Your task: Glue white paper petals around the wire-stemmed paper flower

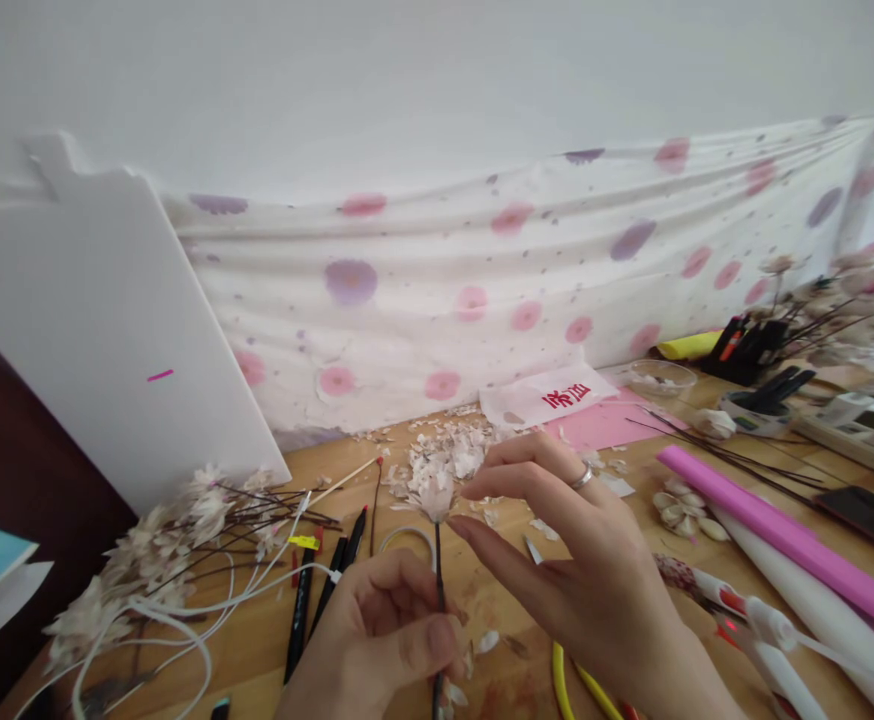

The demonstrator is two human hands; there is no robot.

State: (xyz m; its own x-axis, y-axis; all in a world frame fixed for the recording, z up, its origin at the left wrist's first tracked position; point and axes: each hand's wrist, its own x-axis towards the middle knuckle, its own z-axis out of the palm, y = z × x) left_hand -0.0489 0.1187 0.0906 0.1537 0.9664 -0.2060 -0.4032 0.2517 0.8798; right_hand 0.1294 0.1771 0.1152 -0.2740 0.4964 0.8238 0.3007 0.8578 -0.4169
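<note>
My left hand (392, 630) is closed around the dark thin stem (438, 560) of a handmade flower, thumb and fingers pinching it low down. The pale, whitish-pink bloom (435, 497) tops the upright stem. Beside the bloom, my right hand (564, 540), with a ring on one finger, has its thumb and fingers apart; I cannot tell whether a fingertip touches a petal. Behind the flower lies a heap of loose pale petals (448, 450). Yellow-handled scissors (563, 680) lie partly hidden under my right hand.
A glue gun (759, 640) with a red light lies at right, near a pink roll (782, 540). Finished flowers (152, 550), white cables (182, 610) and black markers (302, 610) are at left. A white foam board (122, 330) leans behind them.
</note>
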